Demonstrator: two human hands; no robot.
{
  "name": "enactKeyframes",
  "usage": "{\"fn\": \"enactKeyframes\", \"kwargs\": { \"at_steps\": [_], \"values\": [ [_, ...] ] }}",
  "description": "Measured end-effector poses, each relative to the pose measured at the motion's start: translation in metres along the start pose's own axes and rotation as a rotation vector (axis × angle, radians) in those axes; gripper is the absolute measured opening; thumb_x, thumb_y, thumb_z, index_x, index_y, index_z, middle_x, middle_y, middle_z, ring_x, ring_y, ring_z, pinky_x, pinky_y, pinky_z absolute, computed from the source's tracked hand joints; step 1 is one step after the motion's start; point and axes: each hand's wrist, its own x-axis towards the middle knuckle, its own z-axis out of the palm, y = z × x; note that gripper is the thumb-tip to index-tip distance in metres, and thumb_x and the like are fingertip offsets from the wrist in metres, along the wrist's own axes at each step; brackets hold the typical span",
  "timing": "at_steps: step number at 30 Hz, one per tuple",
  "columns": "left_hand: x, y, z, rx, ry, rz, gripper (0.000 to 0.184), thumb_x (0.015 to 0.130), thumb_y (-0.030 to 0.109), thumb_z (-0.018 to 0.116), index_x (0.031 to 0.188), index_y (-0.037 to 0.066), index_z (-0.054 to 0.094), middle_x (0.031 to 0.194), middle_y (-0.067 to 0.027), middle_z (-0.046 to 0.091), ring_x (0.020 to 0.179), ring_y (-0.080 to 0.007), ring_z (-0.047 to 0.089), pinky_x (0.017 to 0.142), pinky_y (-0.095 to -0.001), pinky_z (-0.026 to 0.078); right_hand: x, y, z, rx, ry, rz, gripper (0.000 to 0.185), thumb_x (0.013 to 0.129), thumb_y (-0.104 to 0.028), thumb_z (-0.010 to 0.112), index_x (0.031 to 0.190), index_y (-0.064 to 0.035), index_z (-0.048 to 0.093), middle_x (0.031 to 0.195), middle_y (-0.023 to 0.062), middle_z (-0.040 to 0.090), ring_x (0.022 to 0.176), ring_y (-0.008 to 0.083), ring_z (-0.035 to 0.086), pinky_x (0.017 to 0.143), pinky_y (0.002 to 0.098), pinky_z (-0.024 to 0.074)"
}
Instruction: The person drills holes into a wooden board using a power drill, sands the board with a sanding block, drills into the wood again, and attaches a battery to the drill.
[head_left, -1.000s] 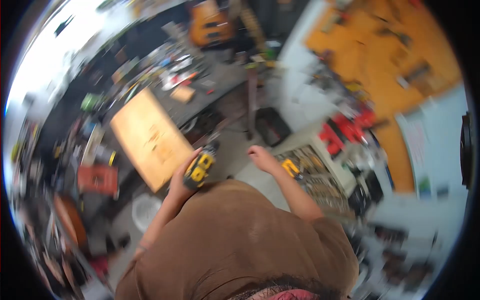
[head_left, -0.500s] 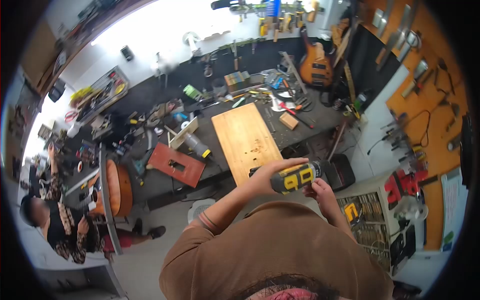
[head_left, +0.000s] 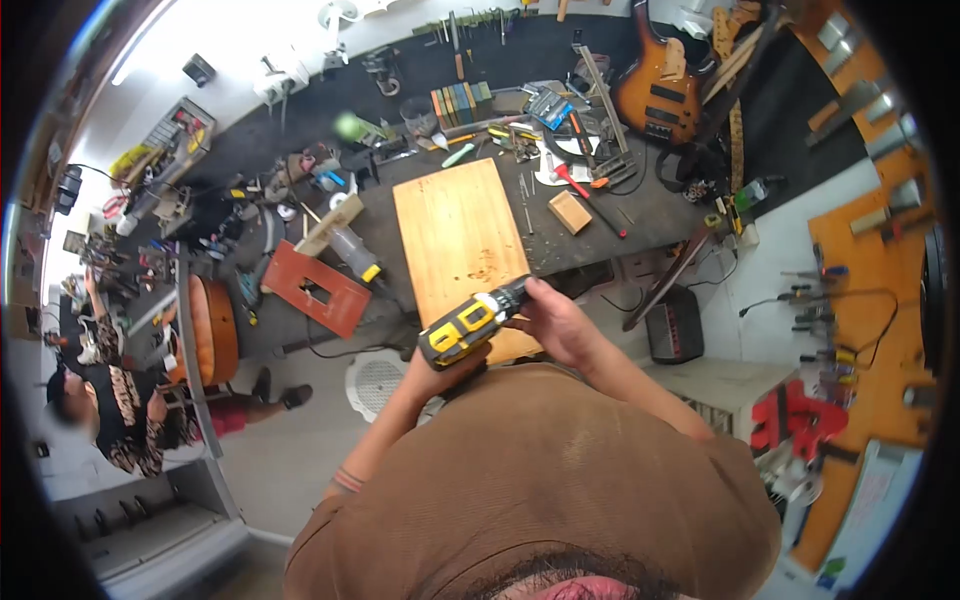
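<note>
A yellow and black cordless drill (head_left: 462, 330) is held in front of my chest, its nose tilted up and to the right. My left hand (head_left: 436, 378) is wrapped around its handle from below, the fingers partly hidden by the drill body. Closed on the black chuck (head_left: 514, 292) at the front are the thumb and fingers of my right hand (head_left: 563, 326). Whether a bit sits in the chuck is hidden. Beneath and beyond the drill lies a light wooden board (head_left: 455, 225) with dark marks near its lower right.
A reddish-brown plate (head_left: 318, 292) with a cutout lies left of the board on the dark workbench (head_left: 640, 220). A small wood block (head_left: 570, 212) and a red-handled tool (head_left: 590, 200) lie right. An electric guitar (head_left: 662, 90) stands behind. Another person (head_left: 110, 410) works at far left.
The drill has swung left, and its nose now points further up. My right hand has come onto the chuck from beside the drill's front. The head view has shifted too.
</note>
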Motion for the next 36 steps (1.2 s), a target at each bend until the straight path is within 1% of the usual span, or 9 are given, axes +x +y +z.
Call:
{"fn": "enactKeyframes", "kwargs": {
  "at_steps": [6, 10, 12, 16, 21, 25, 29, 32, 36],
  "values": [
    [0.051, 0.029, 0.057, 0.037, 0.120, -0.251, 0.039, 0.095, 0.014, 0.092, 0.128, 0.001, 0.076, 0.117, -0.0099, 0.083, 0.106, -0.0192, 0.079, 0.096, -0.0345, 0.061, 0.049, -0.041, -0.082, 0.014, -0.074, 0.238, 0.042, 0.121, -0.050, 0.051, 0.138, -0.0149, 0.068, 0.139, 0.0023, 0.072, 0.132, 0.0159, 0.064, 0.117, 0.0468, 0.0463],
    [0.053, 0.028, 0.083, 0.071, 0.272, -0.268, 0.035, 0.094, 0.009, 0.091, 0.124, -0.001, 0.076, 0.112, -0.0111, 0.082, 0.103, -0.0212, 0.078, 0.093, -0.0352, 0.061, 0.102, -0.071, -0.145, -0.354, -0.060, 0.446, 0.048, 0.122, -0.050, 0.047, 0.131, -0.0085, 0.070, 0.119, 0.0040, 0.078, 0.115, 0.0188, 0.073, 0.104, 0.0413, 0.0554],
    [0.047, 0.026, 0.091, 0.088, 0.350, -0.275, 0.035, 0.093, 0.008, 0.091, 0.123, -0.001, 0.075, 0.109, -0.0110, 0.081, 0.101, -0.0224, 0.078, 0.092, -0.0357, 0.061, 0.156, -0.063, -0.196, -0.714, 0.116, 0.250, 0.034, 0.118, -0.037, 0.059, 0.123, -0.0057, 0.071, 0.110, 0.0083, 0.079, 0.104, 0.0233, 0.076, 0.096, 0.0407, 0.0583],
    [0.027, 0.007, 0.102, 0.227, 0.431, -0.328, 0.035, 0.091, 0.006, 0.091, 0.121, -0.002, 0.075, 0.111, -0.0131, 0.080, 0.102, -0.0261, 0.079, 0.093, -0.0362, 0.060, 0.256, -0.087, -0.254, -1.701, 0.167, -0.575, 0.015, 0.093, -0.003, 0.072, 0.107, -0.0057, 0.073, 0.110, 0.0168, 0.072, 0.108, 0.0368, 0.071, 0.095, 0.0505, 0.0583],
    [0.001, 0.011, 0.121, 0.157, 0.544, -0.455, 0.034, 0.092, 0.007, 0.091, 0.121, -0.002, 0.075, 0.112, -0.0108, 0.080, 0.103, -0.0226, 0.079, 0.093, -0.0351, 0.060, 0.325, -0.110, -0.258, -2.129, 0.079, -0.536, 0.028, 0.090, -0.006, 0.073, 0.118, -0.0083, 0.074, 0.121, 0.0142, 0.067, 0.117, 0.0370, 0.067, 0.096, 0.0526, 0.0573],
    [-0.014, 0.019, 0.136, 0.085, 0.672, -0.505, 0.032, 0.093, 0.008, 0.091, 0.118, -0.002, 0.075, 0.110, -0.0097, 0.081, 0.101, -0.0201, 0.078, 0.092, -0.0341, 0.060, 0.332, -0.110, -0.260, -2.104, -0.046, -0.543, 0.039, 0.089, -0.016, 0.081, 0.128, -0.0143, 0.076, 0.135, 0.0089, 0.066, 0.132, 0.0334, 0.061, 0.104, 0.0518, 0.0546],
    [-0.026, 0.020, 0.143, 0.075, 0.729, -0.521, 0.031, 0.093, 0.007, 0.091, 0.117, -0.002, 0.075, 0.108, -0.0092, 0.081, 0.099, -0.0193, 0.078, 0.091, -0.0338, 0.060, 0.330, -0.117, -0.262, -2.164, -0.175, -0.648, 0.029, 0.089, -0.019, 0.083, 0.118, -0.0148, 0.077, 0.132, 0.0075, 0.068, 0.131, 0.0321, 0.062, 0.106, 0.0505, 0.0516],
    [-0.031, 0.018, 0.149, 0.034, 0.758, -0.534, 0.031, 0.092, 0.007, 0.091, 0.117, -0.002, 0.075, 0.107, -0.0086, 0.080, 0.098, -0.0190, 0.078, 0.090, -0.0338, 0.060, 0.329, -0.124, -0.254, -2.271, -0.236, -0.509, 0.025, 0.090, -0.019, 0.082, 0.113, -0.0139, 0.076, 0.129, 0.0073, 0.068, 0.129, 0.0310, 0.062, 0.105, 0.0498, 0.0515],
    [-0.037, 0.016, 0.150, 0.116, 0.748, -0.485, 0.032, 0.091, 0.006, 0.091, 0.117, -0.002, 0.075, 0.109, -0.0091, 0.080, 0.099, -0.0199, 0.078, 0.091, -0.0338, 0.060, 0.345, -0.135, -0.258, -2.365, -0.664, -0.617, 0.021, 0.093, -0.012, 0.074, 0.114, -0.0154, 0.075, 0.124, 0.0067, 0.067, 0.127, 0.0296, 0.063, 0.108, 0.0468, 0.0497]
  ]
}}
